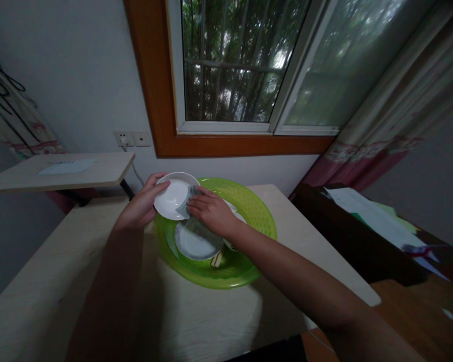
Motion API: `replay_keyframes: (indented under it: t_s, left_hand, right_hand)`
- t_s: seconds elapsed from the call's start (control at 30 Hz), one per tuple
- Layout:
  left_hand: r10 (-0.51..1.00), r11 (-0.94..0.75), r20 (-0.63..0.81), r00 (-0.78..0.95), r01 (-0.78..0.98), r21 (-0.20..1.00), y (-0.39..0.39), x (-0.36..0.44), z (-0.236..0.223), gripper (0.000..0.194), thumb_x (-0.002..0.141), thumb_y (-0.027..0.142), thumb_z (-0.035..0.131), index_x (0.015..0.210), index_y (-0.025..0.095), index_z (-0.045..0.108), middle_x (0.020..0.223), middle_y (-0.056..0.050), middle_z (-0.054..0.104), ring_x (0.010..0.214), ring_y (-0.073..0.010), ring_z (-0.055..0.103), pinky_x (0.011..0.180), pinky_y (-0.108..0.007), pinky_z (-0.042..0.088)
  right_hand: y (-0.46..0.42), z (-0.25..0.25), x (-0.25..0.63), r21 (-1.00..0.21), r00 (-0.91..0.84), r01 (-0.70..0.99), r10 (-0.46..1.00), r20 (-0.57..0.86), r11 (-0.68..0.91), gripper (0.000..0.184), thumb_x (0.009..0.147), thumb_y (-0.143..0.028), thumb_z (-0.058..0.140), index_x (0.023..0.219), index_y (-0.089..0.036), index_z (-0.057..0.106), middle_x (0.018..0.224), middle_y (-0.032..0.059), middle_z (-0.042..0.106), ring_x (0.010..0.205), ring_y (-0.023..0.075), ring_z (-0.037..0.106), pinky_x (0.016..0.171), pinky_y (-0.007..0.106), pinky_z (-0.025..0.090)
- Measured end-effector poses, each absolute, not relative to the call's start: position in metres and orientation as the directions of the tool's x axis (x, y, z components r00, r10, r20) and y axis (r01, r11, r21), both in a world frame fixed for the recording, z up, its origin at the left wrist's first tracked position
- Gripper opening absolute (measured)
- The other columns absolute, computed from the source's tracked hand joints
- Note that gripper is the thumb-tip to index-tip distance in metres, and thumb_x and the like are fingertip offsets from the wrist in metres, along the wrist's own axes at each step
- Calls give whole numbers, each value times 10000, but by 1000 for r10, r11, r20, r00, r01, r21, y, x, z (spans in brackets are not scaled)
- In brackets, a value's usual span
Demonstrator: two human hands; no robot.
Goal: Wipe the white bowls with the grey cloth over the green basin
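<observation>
My left hand (pixel 148 198) grips a white bowl (pixel 169 199) by its left rim, thumb over the inside, and tilts it towards me. A grey-green cloth (pixel 183 207) lies under the fingers of my right hand (pixel 211 211), pressed against the bowl's right inner side. Below both hands stands a large green plastic basin (pixel 211 281). Inside it are a white plate (pixel 196 244), wooden chopsticks (pixel 217 259) and other white dishes (pixel 238 217), partly covered by my right hand and forearm.
The basin rests on a pale wooden table (pixel 196 317). A raised shelf (pixel 109 168) with a paper sheet stands at the left. Behind are a wall socket (pixel 130 139) and a window (pixel 230 65). Papers (pixel 370 211) lie on dark furniture at the right.
</observation>
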State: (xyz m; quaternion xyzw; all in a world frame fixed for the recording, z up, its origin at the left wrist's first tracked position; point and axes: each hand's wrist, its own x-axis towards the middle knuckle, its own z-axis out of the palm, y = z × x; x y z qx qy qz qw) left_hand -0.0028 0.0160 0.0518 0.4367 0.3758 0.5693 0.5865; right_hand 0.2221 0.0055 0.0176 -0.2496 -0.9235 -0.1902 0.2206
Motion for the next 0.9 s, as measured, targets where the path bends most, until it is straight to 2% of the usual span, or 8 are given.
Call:
replay_keyframes:
  t_s: [0.17,0.3,0.4,0.53,0.67,0.9]
  left_hand:
    - [990,-45,81,118,-281,959,13,-6,52,446,808,263,797,1229,188,672,984,-73,705,772,-167,620,620,-221,448]
    - [991,-81,108,74,-295,952,15,0,51,375,829,327,790,1161,186,686,917,-64,700,752,-175,622,610,-231,463]
    - [990,-112,132,44,-321,940,19,8,48,388,826,330,799,1165,192,672,966,-64,711,794,-176,643,645,-236,497]
    - [989,-144,141,-38,-416,898,22,24,42,406,840,361,796,1176,214,622,1003,-54,711,851,-188,671,691,-254,531]
    - [992,-128,114,-58,-473,872,22,36,40,430,855,403,788,1194,236,582,1009,-47,704,881,-200,681,730,-281,553]
    - [996,-84,95,4,-429,899,22,17,43,443,786,230,809,1167,239,584,975,-28,690,813,-170,666,680,-240,510]
  right_hand:
    - [5,16,222,227,-779,539,378,501,811,198,1051,-173,581,1059,-176,779,1108,92,808,1165,239,708,1276,523,351]
    - [4,17,220,293,-800,550,393,453,782,189,1045,-157,585,1062,-154,773,1130,98,803,1140,236,721,1254,481,391]
    - [2,16,218,325,-803,555,390,451,766,182,1041,-152,589,1096,-127,761,1167,117,795,1127,238,729,1216,454,437]
    - [-2,14,215,269,-783,569,411,468,777,210,1041,-134,586,1188,-106,734,1205,145,784,1089,243,745,1131,442,508]
    - [-5,13,213,187,-744,602,460,484,777,254,1037,-139,601,1263,-110,711,1223,173,773,1112,255,742,1090,452,527]
    - [-6,18,212,204,-764,585,448,465,785,222,1043,-131,578,1200,-124,735,1191,140,793,1074,235,751,1147,453,479]
